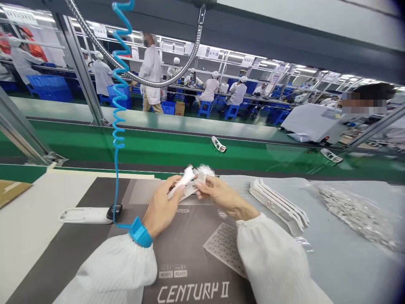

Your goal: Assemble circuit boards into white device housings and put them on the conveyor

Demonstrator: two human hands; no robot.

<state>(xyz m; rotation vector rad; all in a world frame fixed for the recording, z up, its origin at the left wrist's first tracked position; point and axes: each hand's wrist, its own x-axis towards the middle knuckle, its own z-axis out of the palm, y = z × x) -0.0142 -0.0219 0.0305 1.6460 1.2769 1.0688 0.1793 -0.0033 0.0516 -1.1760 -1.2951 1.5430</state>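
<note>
My left hand [163, 204] is closed around a small white plastic part [185, 178] held above the dark work mat [95, 236]. My right hand [220, 195] pinches the same part from the right, with a crinkled clear plastic wrapper [205, 171] at its fingertips. Both hands meet in the middle of the bench. A blue wrist strap [140, 232] sits on my left wrist, and its blue coiled cord [119, 105] rises upward.
A stack of white plastic parts [280, 204] lies to the right, beside a clear bag of small pieces [354, 211]. A white device [87, 215] rests at left. Two white parts [219, 144] [330, 155] ride the green conveyor [158, 147]. Workers in white stand beyond.
</note>
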